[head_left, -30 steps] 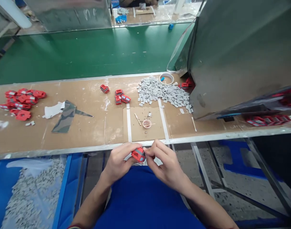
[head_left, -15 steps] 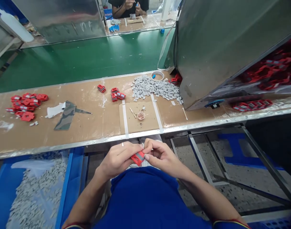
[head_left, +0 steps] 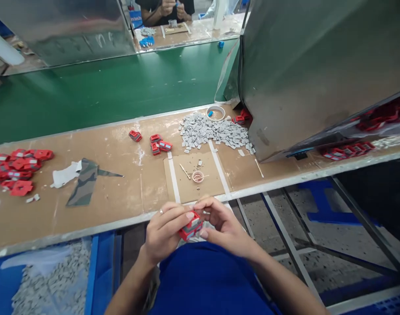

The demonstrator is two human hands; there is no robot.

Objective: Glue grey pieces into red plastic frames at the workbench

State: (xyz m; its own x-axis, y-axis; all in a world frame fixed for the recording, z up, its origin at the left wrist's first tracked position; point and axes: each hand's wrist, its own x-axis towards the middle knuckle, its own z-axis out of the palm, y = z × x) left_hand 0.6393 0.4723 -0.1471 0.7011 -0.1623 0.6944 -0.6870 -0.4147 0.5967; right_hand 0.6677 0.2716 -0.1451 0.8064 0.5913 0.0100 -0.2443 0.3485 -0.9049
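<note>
"Head view: what does the left hand [head_left: 165, 232] have?"

"A red toy car [head_left: 191, 227], its fingers wrapped around the left side, just off the near edge of the table [head_left: 131, 186]."

"And the right hand [head_left: 229, 229]?"

"Fingers partly curled at the car's right side, thumb close by (whether they pinch anything, I can't tell)."

"What lies beyond?"

"A cardboard sheet [head_left: 213, 188] under two tape strips, with a small cup [head_left: 197, 181] on it and a thin stick in that. Farther back, a heap of grey pieces [head_left: 213, 131]; left of it, three more red cars [head_left: 160, 145] grouped together."
</note>
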